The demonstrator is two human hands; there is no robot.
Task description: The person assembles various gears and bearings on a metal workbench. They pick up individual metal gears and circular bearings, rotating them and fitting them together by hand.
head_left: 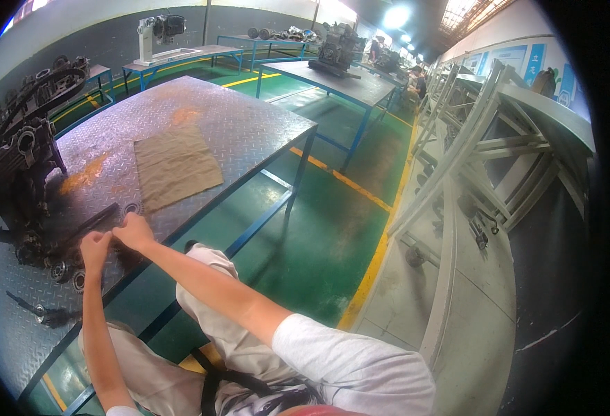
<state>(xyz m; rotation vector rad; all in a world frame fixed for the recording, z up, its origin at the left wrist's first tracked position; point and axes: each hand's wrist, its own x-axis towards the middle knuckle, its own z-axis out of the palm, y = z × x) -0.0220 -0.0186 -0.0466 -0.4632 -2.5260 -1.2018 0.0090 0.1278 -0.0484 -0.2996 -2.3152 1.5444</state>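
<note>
My left hand (pixel 96 249) and my right hand (pixel 133 231) are both closed, almost touching, over the near edge of the steel table. Whatever sits between their fingers is hidden or too small to make out. Just beyond the right hand lies a small ring-shaped metal part (pixel 132 208). A long dark part (pixel 99 219) stretches behind the hands. To the left of my left hand are a round metal part (pixel 60 271) and a dark ring (pixel 78 281). A brown cloth (pixel 177 168) is spread flat farther up the table.
A dark engine assembly (pixel 24 149) stands at the left of the checker-plate table (pixel 263 123). Near the front left lies a dark rod-like part (pixel 40 310). Other blue-framed tables (pixel 346 90) carry machinery behind. Grey metal frames (pixel 485 145) line the right side.
</note>
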